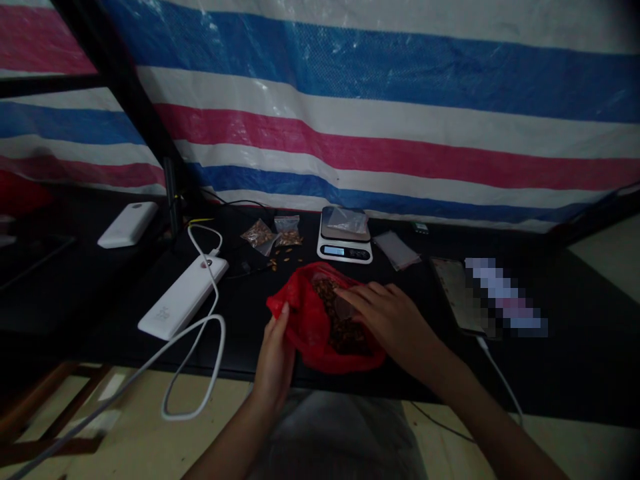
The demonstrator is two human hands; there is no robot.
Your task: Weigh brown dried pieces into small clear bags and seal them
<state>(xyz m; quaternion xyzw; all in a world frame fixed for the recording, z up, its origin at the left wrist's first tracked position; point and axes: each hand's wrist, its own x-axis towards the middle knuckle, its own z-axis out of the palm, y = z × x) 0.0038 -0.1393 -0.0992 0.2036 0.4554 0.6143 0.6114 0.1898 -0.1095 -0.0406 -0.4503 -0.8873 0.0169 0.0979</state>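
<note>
A red plastic bag [310, 320] lies open at the table's front edge, with many small brown seeds or kernels [345, 337] inside. My left hand [275, 357] pinches the bag's left rim between thumb and fingers. Over the opening, my right hand [385, 317] reaches in from the right, fingers bent close together at the seeds. Something clear and rounded [344, 308] shows beneath those fingers; its kind is unclear. Behind the bag stands a white digital scale [345, 252] with its display lit. A clear plastic bag [347, 220] rests on its pan.
Two small zip bags of seeds [289, 235] lie left of the scale, near several loose seeds [274, 264]. Flat clear bags [397, 250] lie right of it. A white power bank [183, 300] with a looping cable [220, 333] is at left, a phone [460, 293] at right.
</note>
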